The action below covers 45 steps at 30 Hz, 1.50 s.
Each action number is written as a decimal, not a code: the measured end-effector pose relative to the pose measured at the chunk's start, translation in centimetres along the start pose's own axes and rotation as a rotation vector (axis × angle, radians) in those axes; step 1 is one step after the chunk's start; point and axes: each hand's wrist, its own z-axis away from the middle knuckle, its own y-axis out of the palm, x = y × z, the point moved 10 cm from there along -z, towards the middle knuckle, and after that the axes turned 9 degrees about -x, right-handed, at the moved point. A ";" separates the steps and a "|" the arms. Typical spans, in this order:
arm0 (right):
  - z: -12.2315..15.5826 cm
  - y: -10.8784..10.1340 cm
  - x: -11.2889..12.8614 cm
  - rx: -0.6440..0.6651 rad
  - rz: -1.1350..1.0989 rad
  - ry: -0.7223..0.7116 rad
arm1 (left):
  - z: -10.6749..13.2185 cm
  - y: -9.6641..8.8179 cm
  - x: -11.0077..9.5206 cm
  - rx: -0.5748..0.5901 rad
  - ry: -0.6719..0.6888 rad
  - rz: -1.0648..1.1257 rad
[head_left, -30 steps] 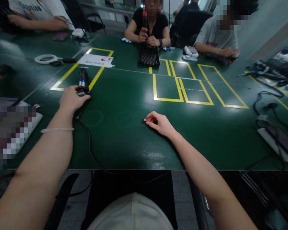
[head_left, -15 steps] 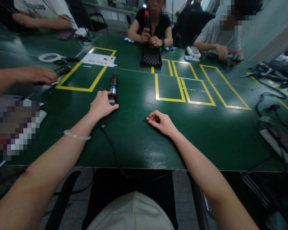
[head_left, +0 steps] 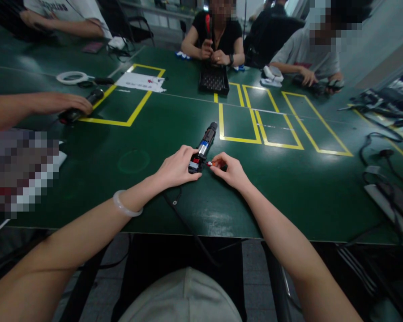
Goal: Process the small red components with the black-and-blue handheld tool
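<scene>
My left hand (head_left: 177,167) grips the rear end of an electric screwdriver (head_left: 206,144), its black nose pointing away to the upper right. A silver-and-blue motor body shows, with red and grey parts at the back, as if the casing is off there. Just right of that end, my right hand (head_left: 231,170) pinches a small red-and-white piece (head_left: 209,164) with a bit of orange, too small to name. The piece is close beside the screwdriver; whether they touch I cannot tell. A black cord (head_left: 181,212) trails below my left hand over the table edge.
Yellow tape rectangles (head_left: 241,140) mark the green table (head_left: 275,197). Across it, a person sits behind a black tray (head_left: 213,81). At left a co-worker's hand (head_left: 77,103) rests on a dark tool. Cables (head_left: 364,147) lie at the right. A white sheet (head_left: 139,82) is further back.
My left hand has brought the screwdriver rightward and nearer, tilting its nose to the right, up beside the small piece. My right hand has barely moved. The cord has shifted right.
</scene>
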 end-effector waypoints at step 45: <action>-0.2 -0.6 -1.1 -0.055 0.025 -0.012 | -0.9 -1.0 -0.6 -0.053 -0.054 -0.358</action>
